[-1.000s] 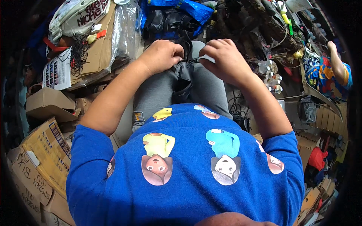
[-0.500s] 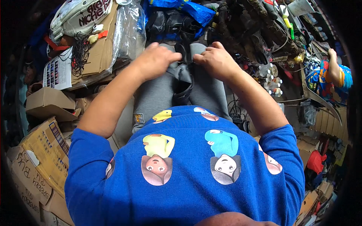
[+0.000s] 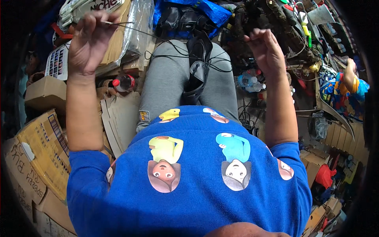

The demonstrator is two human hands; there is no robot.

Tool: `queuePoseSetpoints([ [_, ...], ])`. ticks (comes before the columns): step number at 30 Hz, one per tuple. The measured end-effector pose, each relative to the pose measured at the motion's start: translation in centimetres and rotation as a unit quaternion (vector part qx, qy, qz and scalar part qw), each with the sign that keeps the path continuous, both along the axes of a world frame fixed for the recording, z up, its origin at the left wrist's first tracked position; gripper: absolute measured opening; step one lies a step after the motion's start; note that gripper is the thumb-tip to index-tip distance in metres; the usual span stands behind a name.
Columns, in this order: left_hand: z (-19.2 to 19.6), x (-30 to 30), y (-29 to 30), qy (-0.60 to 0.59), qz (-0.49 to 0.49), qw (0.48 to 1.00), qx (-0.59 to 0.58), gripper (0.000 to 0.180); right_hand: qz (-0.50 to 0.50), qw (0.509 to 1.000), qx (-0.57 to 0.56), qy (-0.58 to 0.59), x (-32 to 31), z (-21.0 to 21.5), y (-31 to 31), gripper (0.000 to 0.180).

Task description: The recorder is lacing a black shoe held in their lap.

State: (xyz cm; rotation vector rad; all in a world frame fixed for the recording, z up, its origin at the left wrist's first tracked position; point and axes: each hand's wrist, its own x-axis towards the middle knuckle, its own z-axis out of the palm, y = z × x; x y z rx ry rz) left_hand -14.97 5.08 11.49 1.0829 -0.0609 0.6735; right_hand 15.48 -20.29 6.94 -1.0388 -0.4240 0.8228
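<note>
I sit with a black leather piece (image 3: pixel 198 70) clamped upright between my grey-trousered knees. My left hand (image 3: pixel 90 39) is raised far out to the left, fingers pinched on a thin dark thread (image 3: pixel 136 31) that runs back down to the leather piece. Out to the right and raised, my right hand (image 3: pixel 265 50) pinches the other end of the thread (image 3: pixel 221 65). Loops of thread lie slack across my thighs.
Cardboard boxes (image 3: pixel 43 154) and flattened card (image 3: pixel 118 118) pile at my left, with a red-capped plastic bottle (image 3: pixel 123 83). A blue bag (image 3: pixel 197 10) and dark goods lie ahead. Another person in bright clothes (image 3: pixel 347 87) sits at the right, near stacked boxes.
Both hands were together at the leather piece on my knees; they have now swung apart and upward, left hand far left and right hand right, drawing the thread out.
</note>
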Motion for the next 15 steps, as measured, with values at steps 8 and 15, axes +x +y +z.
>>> queuePoseSetpoints([
  [8, 0.2, -2.4, -2.9, 0.413, 0.000, 0.722, 0.555, 0.014, 0.293, 0.864, -0.223, -0.344, -0.3, -0.9, -4.1, 0.023],
  [15, 8.5, -19.6, 13.4, 0.651, 0.432, 0.320, 0.535, 0.028, -0.007, 0.653, -0.624, -0.430, 18.0, -9.5, -31.7, 0.030],
])
